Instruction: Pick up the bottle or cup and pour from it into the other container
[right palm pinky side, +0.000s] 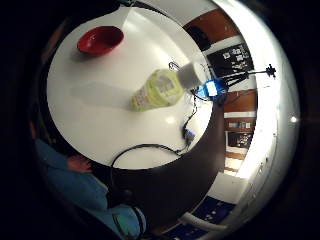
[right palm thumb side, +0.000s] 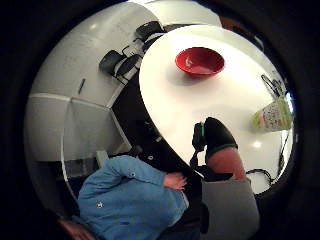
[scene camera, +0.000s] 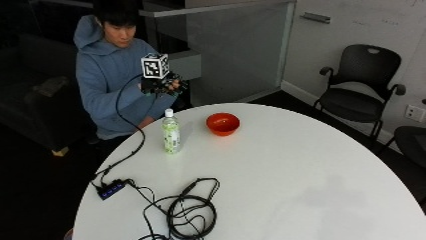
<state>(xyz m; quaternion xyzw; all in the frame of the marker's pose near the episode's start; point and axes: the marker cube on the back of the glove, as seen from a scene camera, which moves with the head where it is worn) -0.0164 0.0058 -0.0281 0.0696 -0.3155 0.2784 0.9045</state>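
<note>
A clear bottle (scene camera: 171, 132) with a green label and a white cap stands upright on the round white table (scene camera: 299, 170), near the edge by the person. A red bowl (scene camera: 222, 123) sits a short way beside it, further in on the table. My gloved right hand (scene camera: 163, 85) is raised in front of the person's chest, above and behind the bottle, holding nothing, its fingers relaxed. The palm views look down on the bottle (right palm pinky side: 157, 90) and the bowl (right palm thumb side: 200, 61) from above. The thumb (right palm thumb side: 217, 145) sticks out, touching nothing.
A coil of black cable (scene camera: 190, 210) and a small hub (scene camera: 110, 189) lie on the table's near side. The bare left hand (right palm thumb side: 175, 180) rests in the person's lap. Black chairs (scene camera: 359, 97) stand beyond the table.
</note>
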